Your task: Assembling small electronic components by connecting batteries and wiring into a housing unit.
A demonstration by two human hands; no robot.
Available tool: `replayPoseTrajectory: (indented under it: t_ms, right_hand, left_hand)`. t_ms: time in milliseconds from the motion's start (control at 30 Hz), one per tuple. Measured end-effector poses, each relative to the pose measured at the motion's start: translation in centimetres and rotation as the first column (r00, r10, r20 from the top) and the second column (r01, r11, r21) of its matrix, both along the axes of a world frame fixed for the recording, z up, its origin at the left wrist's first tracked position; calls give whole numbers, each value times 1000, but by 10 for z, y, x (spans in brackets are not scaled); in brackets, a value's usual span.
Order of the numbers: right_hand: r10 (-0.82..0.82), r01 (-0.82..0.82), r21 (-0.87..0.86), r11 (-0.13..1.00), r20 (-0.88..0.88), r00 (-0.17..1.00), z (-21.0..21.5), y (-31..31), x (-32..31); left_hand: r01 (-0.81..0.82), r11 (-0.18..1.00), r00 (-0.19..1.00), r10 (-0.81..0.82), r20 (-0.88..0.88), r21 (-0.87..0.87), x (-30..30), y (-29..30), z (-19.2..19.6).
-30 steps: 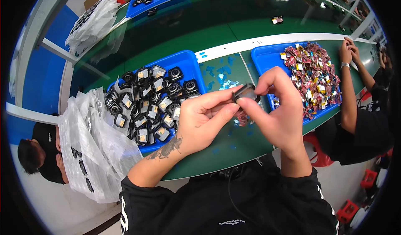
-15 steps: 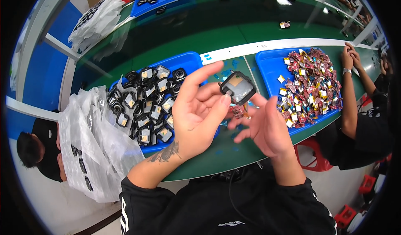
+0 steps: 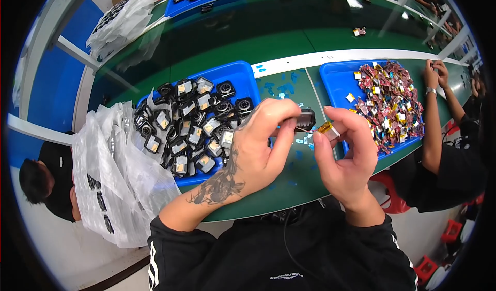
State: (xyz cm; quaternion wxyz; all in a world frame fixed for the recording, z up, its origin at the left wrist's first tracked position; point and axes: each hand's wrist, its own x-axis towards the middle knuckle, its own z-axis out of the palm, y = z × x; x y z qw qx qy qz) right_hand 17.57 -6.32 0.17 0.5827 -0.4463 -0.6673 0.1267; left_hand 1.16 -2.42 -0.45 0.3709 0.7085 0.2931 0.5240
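My left hand is closed on a square black watch case, tilted so that its edge shows. Between the thumb and fingers of my right hand is a small silver battery with yellow tape. Thin wires appear to run between the case and the battery, though where they end is hidden. Many similar cases, some showing pale inner faces, are heaped in the blue tray on the left. On the right, another blue tray holds a pile of reddish circuit boards with batteries.
Blue scraps are scattered on the green table between the trays. Translucent plastic sheeting hangs at the left. Beyond a white rail runs a green conveyor belt with a few parts. A co-worker's hands are at the right.
The case has turned from face-on to edge-on in my left hand. My right hand, open and blurred before, has closed on the battery beside the case.
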Motion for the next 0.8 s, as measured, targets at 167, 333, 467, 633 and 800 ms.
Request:
replayPoseTrajectory:
  t_ms: [167,333,467,633,800]
  right_hand:
    - [-3,4,-57,998,17,1000,7,-4,3]
    - [45,-91,132,987,319,947,13,-7,9]
    - [210,-229,-124,965,-151,966,5,-23,21]
    - [129,-355,-392,849,-497,858,1,-19,26]
    - [154,-375,-433,820,-464,872,-1,-17,27]
  left_hand:
    - [121,972,987,-140,-80,-204,-2,-2,16]
    - [110,980,954,-57,-294,168,-6,6,15]
    - [39,954,945,61,-321,297,-6,1,10]
    - [55,870,928,138,-347,491,-1,0,13]
    - [76,865,915,137,-379,495,-2,-1,9]
